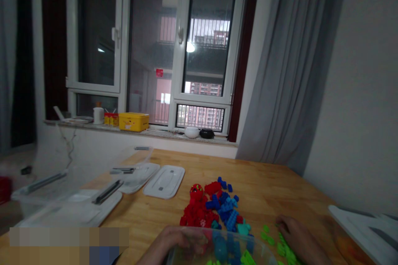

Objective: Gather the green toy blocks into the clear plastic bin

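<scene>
My left hand (186,238) is wrapped around the far left side of a clear plastic bin (224,231), its fingers showing through the wall. Green building blocks (248,258) lie inside the bin. Just beyond it, a pile of red building blocks (197,213) sits beside a pile of blue ones (228,215); a teal block (244,227) is near the rim. On the right, my right hand (295,236) rests over loose bright green blocks (285,248) on the table. Its fingers curl down, and the fingertips are hidden.
Clear bins (40,186) and white lids (164,181) cover the wooden table's left side. Another lidded bin (363,232) stands at the right edge. A yellow box (133,121) and small pots sit on the windowsill behind; a grey curtain (280,70) hangs at the right.
</scene>
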Tool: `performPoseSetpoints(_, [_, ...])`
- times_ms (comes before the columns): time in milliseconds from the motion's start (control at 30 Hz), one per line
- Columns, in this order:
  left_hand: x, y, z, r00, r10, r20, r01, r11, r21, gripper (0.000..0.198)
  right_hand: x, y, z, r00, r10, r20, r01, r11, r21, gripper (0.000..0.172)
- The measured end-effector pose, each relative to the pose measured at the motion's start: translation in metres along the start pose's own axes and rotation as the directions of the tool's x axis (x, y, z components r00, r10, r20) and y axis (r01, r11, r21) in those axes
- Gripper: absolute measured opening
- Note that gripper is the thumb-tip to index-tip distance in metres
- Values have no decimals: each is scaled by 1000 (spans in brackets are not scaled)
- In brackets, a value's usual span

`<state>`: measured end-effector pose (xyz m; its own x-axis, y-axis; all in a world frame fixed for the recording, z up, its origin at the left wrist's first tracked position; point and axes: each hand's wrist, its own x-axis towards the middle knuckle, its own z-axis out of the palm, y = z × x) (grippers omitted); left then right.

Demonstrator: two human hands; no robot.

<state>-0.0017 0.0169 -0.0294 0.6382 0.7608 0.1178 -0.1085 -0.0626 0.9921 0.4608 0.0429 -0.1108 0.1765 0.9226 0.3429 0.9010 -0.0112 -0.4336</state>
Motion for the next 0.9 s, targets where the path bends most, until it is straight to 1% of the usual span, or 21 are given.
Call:
performPoseSetpoints(133, [0,1,1,1000,15,-27,-15,1000,17,41,3,2,0,1000,-12,-26,13,999,53,28])
performPoseSetpoints(300, [-1,6,1,1000,28,-4,-28,998,48,42,5,-5,-4,998,15,-55,-12,998,70,25])
performPoseSetpoints(367, [-1,7,1,1000,29,-5,-29,998,48,41,7,-10,-7,997,10,-78,-2,995,98,27])
performPoseSetpoints(467, [-1,5,0,1000,22,-9,-21,999,36,44,9,-19,-12,991,2,-134,23,982,185,35])
performPoseSetpoints(533, [0,1,0,1000,17,-4,-17,999,30,46,10,-28,-17,989,60,-135,-17,953,303,40])
performPoseSetpoints(567, [1,0,-1,1000,16,-4,-16,999,29,46,9,-34,-20,989,104,-108,-56,922,382,41])
performPoseSetpoints(633, [3,-2,-1,1000,16,-10,-16,999,31,46,6,-48,-26,984,176,-35,-129,826,548,44])
performPoseSetpoints(700, [3,-2,0,1000,13,-17,-12,999,31,47,-1,-65,-32,978,206,23,-162,693,703,45])
performPoseSetpoints(767, [2,0,1,1000,11,-21,-10,999,30,46,-11,-83,-38,975,206,86,-185,531,827,48])
performPoseSetpoints(833, [0,2,1,1000,14,-19,-14,999,31,45,-21,-98,-41,968,192,161,-227,401,887,52])
performPoseSetpoints(900, [-1,2,1,1000,15,-12,-15,999,28,44,-32,-112,-43,962,170,215,-261,336,905,56])
